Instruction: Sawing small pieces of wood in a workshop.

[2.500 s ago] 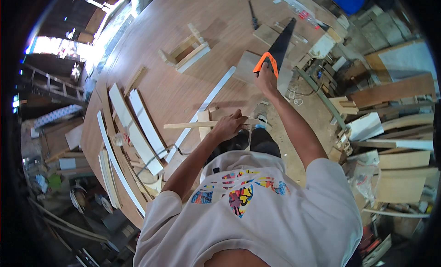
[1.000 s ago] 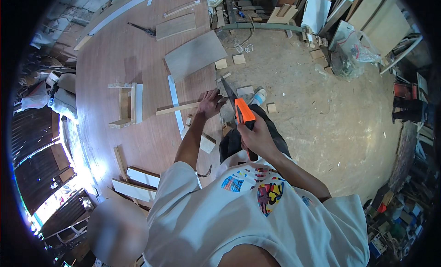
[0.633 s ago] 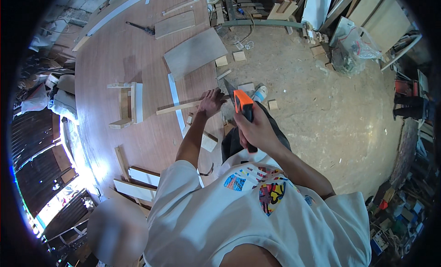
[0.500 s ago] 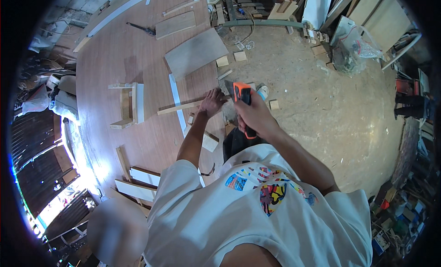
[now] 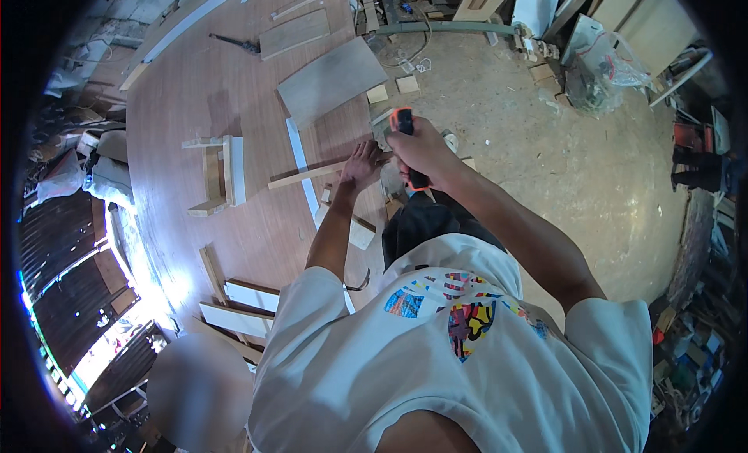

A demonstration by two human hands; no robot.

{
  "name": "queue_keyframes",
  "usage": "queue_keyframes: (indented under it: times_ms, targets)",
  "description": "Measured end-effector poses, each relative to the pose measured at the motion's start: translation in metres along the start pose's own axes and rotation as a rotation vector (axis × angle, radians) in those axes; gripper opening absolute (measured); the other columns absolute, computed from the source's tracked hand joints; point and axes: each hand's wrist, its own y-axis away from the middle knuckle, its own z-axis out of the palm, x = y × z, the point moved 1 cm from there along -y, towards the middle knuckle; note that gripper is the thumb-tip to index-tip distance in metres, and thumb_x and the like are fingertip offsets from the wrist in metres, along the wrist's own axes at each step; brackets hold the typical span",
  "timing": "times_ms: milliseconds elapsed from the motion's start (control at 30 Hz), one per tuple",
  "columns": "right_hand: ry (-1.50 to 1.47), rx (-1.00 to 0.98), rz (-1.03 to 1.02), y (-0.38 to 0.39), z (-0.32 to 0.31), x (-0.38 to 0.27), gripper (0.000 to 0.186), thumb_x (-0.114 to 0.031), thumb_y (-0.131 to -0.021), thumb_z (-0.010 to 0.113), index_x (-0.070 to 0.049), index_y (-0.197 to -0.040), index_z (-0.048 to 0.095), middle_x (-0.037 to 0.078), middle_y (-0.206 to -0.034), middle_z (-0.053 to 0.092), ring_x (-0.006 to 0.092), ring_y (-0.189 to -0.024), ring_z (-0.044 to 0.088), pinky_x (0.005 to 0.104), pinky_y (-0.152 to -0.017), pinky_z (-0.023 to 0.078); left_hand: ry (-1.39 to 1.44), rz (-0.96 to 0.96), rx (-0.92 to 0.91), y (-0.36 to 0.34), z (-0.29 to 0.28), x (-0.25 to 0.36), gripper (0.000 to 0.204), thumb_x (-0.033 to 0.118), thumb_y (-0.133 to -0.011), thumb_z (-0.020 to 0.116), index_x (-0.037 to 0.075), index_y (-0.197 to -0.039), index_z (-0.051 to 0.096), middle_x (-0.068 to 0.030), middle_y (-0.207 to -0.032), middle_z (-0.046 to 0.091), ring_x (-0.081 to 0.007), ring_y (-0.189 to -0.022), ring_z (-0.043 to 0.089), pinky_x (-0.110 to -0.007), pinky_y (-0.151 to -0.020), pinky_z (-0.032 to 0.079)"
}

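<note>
My left hand (image 5: 361,166) holds a thin wooden strip (image 5: 305,177) down at the right edge of the table, its fingers over the strip near that end. Close beside it, my right hand (image 5: 427,151) is closed around the orange-and-black handle of a hand saw (image 5: 402,121). The saw's blade is mostly hidden by the hand and the steep viewing angle, so I cannot tell whether it touches the strip. A white strip (image 5: 300,158) lies crosswise near my left hand, with a small wooden block (image 5: 361,233) close to my left forearm.
The brown tabletop (image 5: 175,102) carries a flat grey-brown board (image 5: 331,81), a small wooden frame (image 5: 216,176) and several wood pieces. Wood offcuts (image 5: 407,84) lie on the floor to the right. A clear plastic bag (image 5: 596,91) and leaning boards stand farther back.
My right hand has moved forward and slightly left with the saw, and the handle has turned. My left hand stays on the wooden strip. The view has shifted slightly.
</note>
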Motion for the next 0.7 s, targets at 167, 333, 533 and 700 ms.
queue_keyframes:
  times_ms: [167,333,533,700]
  targets:
    - [-0.05,0.073,-0.015,-0.02,-0.013,0.017,0.009,-0.007,-0.082,0.047,-0.006,-0.075,0.043,0.003,-0.051,0.043,0.0124,-0.04,0.043,0.0295,-0.038,0.038,-0.139,0.104,-0.06,-0.004,-0.002,0.002,0.03,0.028,-0.078,0.06,0.016,-0.105,0.063,-0.0103,-0.102,0.054,-0.0272,-0.103,0.051,-0.038,-0.09,0.043]
    - [-0.03,0.093,0.038,-0.027,-0.006,0.009,0.01,-0.006,-0.08,0.048,-0.005,-0.071,0.044,0.004,-0.05,0.043,0.0132,-0.04,0.043,0.0306,-0.039,0.04,-0.055,0.01,-0.042,-0.005,-0.004,0.002,0.032,0.028,-0.077,0.06,0.01,-0.104,0.062,-0.0113,-0.103,0.054,-0.0277,-0.103,0.052,-0.037,-0.089,0.044]
    - [0.018,0.044,0.123,-0.062,-0.01,-0.002,0.008,-0.001,-0.076,0.05,-0.003,-0.07,0.046,0.004,-0.055,0.043,0.0126,-0.042,0.044,0.0296,-0.041,0.04,-0.013,-0.012,-0.063,-0.008,-0.006,0.007,0.034,0.029,-0.081,0.056,0.004,-0.103,0.06,-0.0141,-0.107,0.053,-0.0289,-0.106,0.051,-0.039,-0.093,0.042]
    - [0.06,0.061,0.188,-0.059,0.001,-0.027,0.009,0.001,-0.074,0.05,-0.003,-0.068,0.045,0.004,-0.058,0.044,0.0122,-0.045,0.045,0.0294,-0.041,0.041,-0.055,-0.046,-0.044,-0.001,0.001,0.003,0.036,0.029,-0.083,0.054,0.0,-0.105,0.059,-0.0154,-0.108,0.052,-0.0305,-0.108,0.05,-0.039,-0.096,0.039]
